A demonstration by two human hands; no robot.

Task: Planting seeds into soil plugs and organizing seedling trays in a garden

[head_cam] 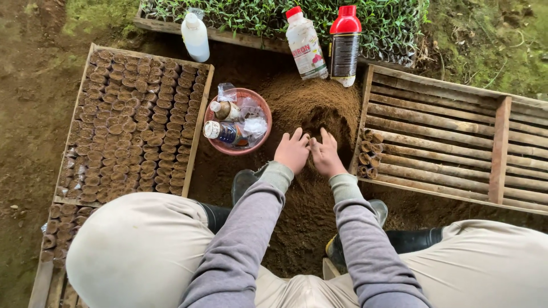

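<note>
down in the head view, both hands press into a soil heap (311,108) at the scene's middle. the left hand (292,151) lies palm down, fingers spread narrowly and pointing far, tips on the soil. the right hand (326,153) lies just beside it, thumbs nearly touching, fingers likewise pointing far and slightly curled into the dirt. whether either hand holds anything under the palm i cannot tell. the heap's long axis runs near to far, from between the boots up toward the bottles.

left of the hands sits a round pink bowl (212,142) holding small bottles and plastic bags. further left a wooden tray (203,108) is packed with rows of soil-filled pots, its long axis running near to far. right of the hands a slatted tray (500,149) lies mostly bare, with a few pots (368,154) stacked at its left end, close to the right hand. at the far edge stand a white bottle (195,37), a clear bottle (305,45) with red cap and a dark bottle (345,45) with red cap, before a seedling tray (257,14).
</note>
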